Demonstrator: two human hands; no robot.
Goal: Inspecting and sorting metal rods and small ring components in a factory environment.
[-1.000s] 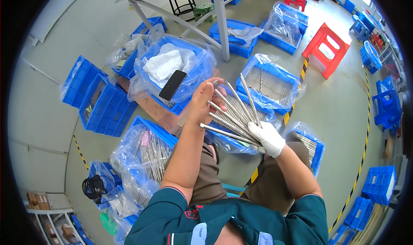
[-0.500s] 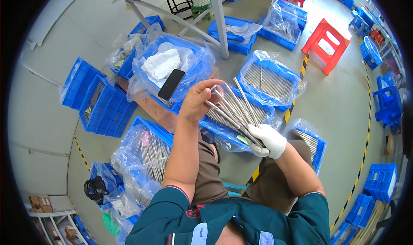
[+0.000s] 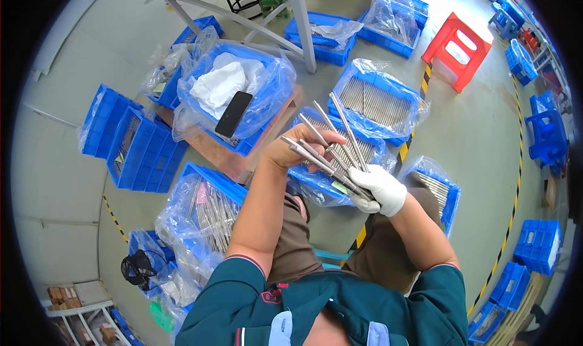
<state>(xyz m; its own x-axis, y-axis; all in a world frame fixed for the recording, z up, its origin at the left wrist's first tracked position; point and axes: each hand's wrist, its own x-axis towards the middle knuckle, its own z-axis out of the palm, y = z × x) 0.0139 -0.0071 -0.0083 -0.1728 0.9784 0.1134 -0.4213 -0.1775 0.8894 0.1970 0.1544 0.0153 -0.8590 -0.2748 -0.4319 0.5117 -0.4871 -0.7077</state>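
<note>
Several slim metal rods (image 3: 350, 133) fan out from my right hand (image 3: 382, 191), which wears a white glove and is closed round their lower ends. My left hand (image 3: 291, 144) is bare and reaches in among the upper part of the bunch. Its fingers bend round some of the rods, with one finger stretched across toward the right; part of the hand is hidden behind the metal. Below the rods lies a blue crate (image 3: 316, 193) lined with clear plastic and filled with similar rods.
Another rod-filled crate (image 3: 376, 106) stands beyond. At left, a lined crate (image 3: 273, 60) on a pallet bears white cloth (image 3: 212, 88) and a black phone (image 3: 234, 114). A rod crate (image 3: 188, 173) sits near my left arm. A red stool (image 3: 456, 51) stands far right.
My left hand has shifted down from the rod tips and in among the rods, its fingers now reaching rightward. The rods have spread differently. The right hand keeps its grip.
</note>
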